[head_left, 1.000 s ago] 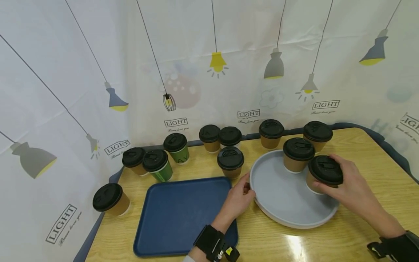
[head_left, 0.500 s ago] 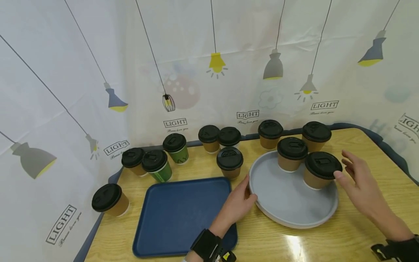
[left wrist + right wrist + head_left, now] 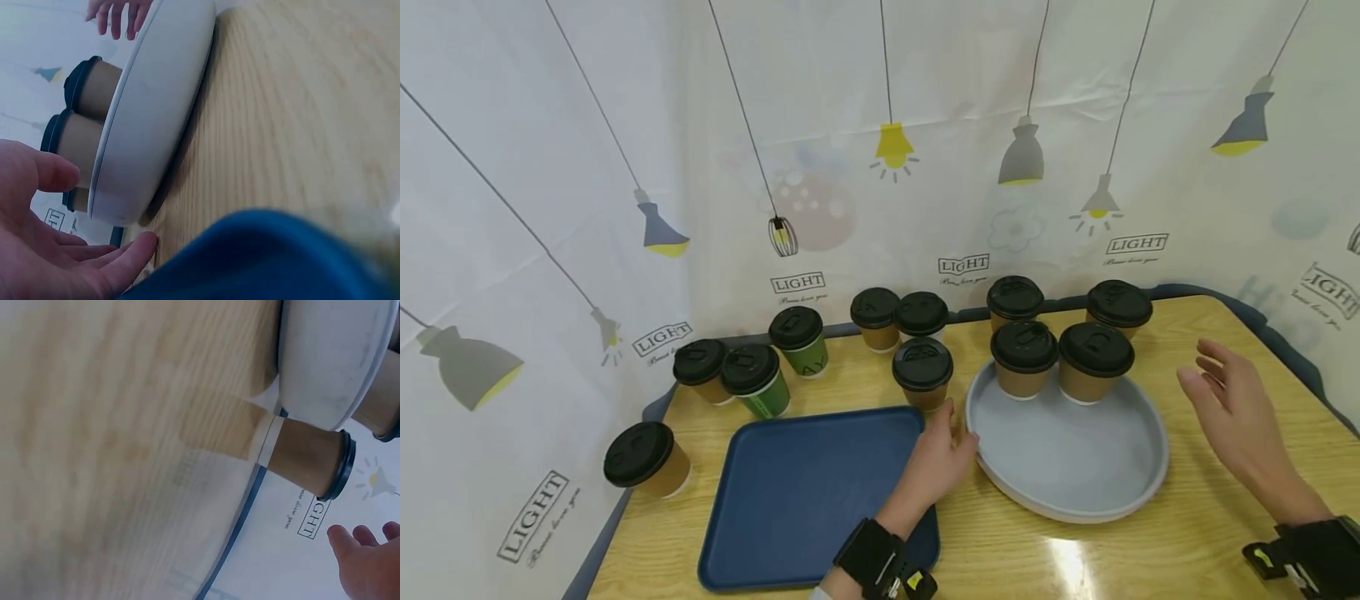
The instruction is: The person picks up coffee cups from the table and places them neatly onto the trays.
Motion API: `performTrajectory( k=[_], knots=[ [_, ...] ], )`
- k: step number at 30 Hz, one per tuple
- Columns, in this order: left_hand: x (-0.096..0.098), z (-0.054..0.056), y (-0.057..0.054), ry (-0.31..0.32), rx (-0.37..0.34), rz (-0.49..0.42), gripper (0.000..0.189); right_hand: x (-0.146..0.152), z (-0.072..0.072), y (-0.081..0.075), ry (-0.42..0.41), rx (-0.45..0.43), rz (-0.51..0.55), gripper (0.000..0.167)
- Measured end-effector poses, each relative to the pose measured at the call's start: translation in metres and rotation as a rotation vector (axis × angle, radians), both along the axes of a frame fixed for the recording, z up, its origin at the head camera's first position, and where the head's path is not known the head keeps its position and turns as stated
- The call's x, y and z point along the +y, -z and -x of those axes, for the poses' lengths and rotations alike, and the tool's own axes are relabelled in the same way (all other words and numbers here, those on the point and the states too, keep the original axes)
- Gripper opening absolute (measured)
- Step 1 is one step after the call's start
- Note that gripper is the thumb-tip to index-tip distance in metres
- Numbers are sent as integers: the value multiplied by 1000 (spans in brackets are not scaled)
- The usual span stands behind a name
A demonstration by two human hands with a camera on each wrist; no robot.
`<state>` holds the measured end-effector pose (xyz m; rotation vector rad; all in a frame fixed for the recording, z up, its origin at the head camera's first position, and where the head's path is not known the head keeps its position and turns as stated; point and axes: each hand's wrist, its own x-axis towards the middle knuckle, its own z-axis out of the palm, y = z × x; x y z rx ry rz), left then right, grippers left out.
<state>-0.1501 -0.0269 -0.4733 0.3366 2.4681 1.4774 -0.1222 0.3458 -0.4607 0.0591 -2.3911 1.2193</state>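
Observation:
A thick round grey tray (image 3: pixel 1075 467) with a pale side wall stands on the table. Two lidded brown paper coffee cups sit at its back: a left cup (image 3: pixel 1022 367) and a right cup (image 3: pixel 1093 367). My left hand (image 3: pixel 934 462) is at the tray's left rim, thumb and fingers spread loosely around the edge; the left wrist view shows the thumb (image 3: pixel 57 172) beside the rim. To the right of the tray, my right hand (image 3: pixel 1236 417) hovers with relaxed fingers and holds nothing. In the right wrist view its fingertips are apart from a brown cup (image 3: pixel 306 456) behind the tray.
A blue rectangular tray (image 3: pixel 820 500) lies left of the round one. Several lidded cups line the table's back and left, among them a green cup (image 3: pixel 801 342) and a brown cup (image 3: pixel 651 458) at the far left. A printed curtain (image 3: pixel 820 125) hangs behind.
My right hand has let go of the front cup and drawn away to the right. Both cups on the round tray have swung left and back together, as if the tray turned.

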Motion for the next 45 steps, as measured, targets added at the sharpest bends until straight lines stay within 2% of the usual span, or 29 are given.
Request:
performTrajectory(
  k=[3,6,13,14,19,22,26,31,41,45],
  knots=[
    [-4,6,3,16,-34,-27,70,5,13,0,-6,-32,-14,64],
    [-6,9,4,41,-38,-28,69,11,28,-2,-13,-73,-34,67],
    [-4,6,2,100,67,25,60,16,57,-9,-27,-112,-56,71],
    [-4,5,1,99,73,29,59,16,60,-9,-25,-116,-64,71],
    [-6,-1,-1,35,1,-15,51,13,76,-14,-17,-142,-116,74],
    [-6,-1,-1,13,-33,-42,54,11,86,-16,-14,-164,-167,80],
    [-5,2,1,24,-28,-26,64,7,101,-19,-28,-201,-230,90],
    [-4,6,3,62,-27,-9,62,5,117,-20,-41,-252,-281,101],
    [-4,5,1,62,-52,-16,60,5,140,-18,-28,-333,-324,110],
    [-5,4,0,62,-57,-10,60,4,145,-15,-36,-330,-324,106]
  ],
)
